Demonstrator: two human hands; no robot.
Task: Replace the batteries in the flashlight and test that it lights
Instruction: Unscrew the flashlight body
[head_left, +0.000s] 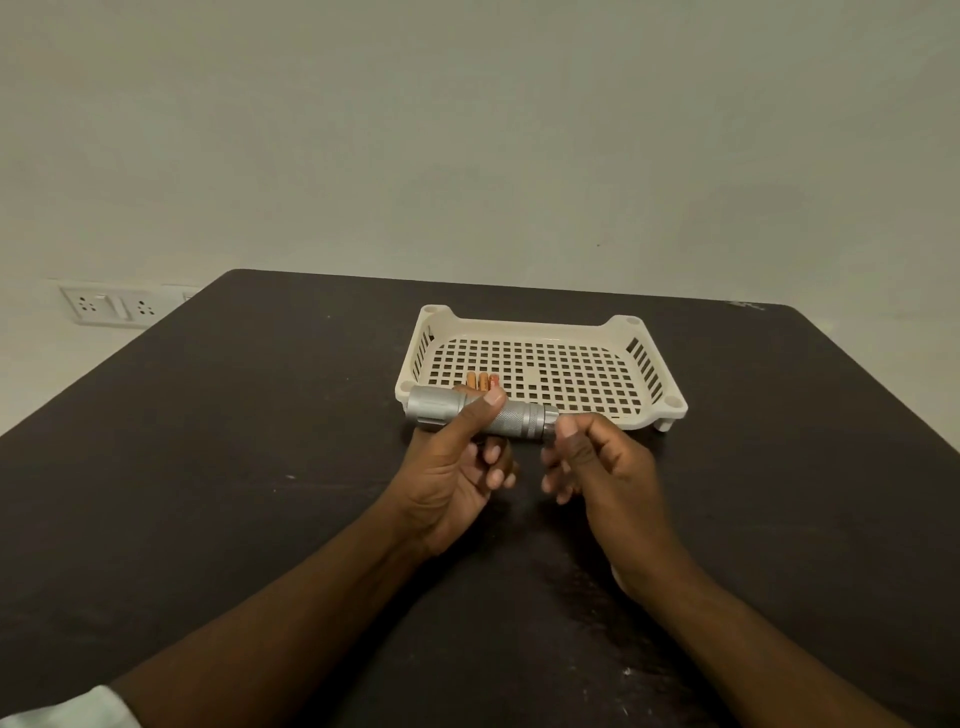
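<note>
Gripping the flashlight (480, 414) in my left hand (457, 467), right hand (597, 460) pinching its tail cap (550, 422), I risk a slipped cap rolling across the counter (208, 467).

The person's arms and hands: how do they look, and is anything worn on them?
Both forearms are bare from elbow to wrist. The left hand and the right hand carry no gloves, and I can see no rings, watch or bracelet. The only clothing visible is a white sleeve edge at the bottom left corner, on the left arm.
</note>
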